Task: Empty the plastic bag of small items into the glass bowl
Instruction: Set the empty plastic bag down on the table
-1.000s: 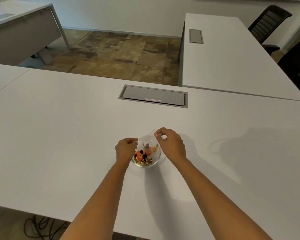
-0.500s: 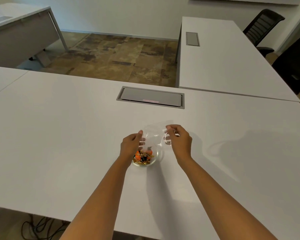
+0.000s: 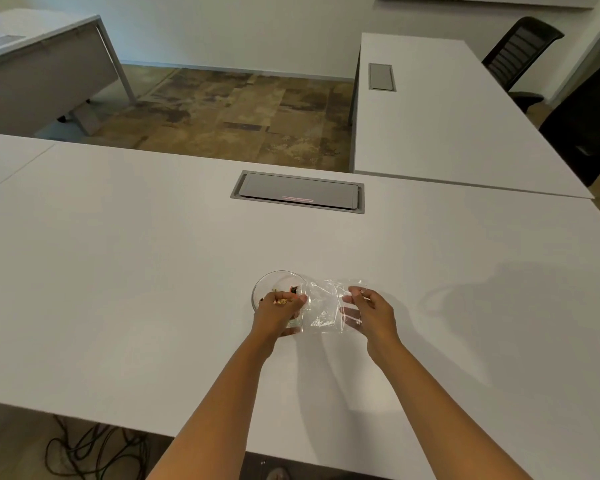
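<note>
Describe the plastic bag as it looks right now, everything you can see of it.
The plastic bag is clear, thin and crinkled, with glare streaks, and looks empty. It is stretched roughly flat between both hands, just right of the glass bowl, its left edge overlapping the bowl's rim. The left hand pinches its left edge; the right hand holds its right side, with fingers showing through the film. Whether it rests on the white table cannot be told.

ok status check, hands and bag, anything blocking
Left hand and right hand both pinching the clear plastic bag, held just right of the glass bowl. Bag looks empty, small items in the bowl. Nothing in the way.
</note>
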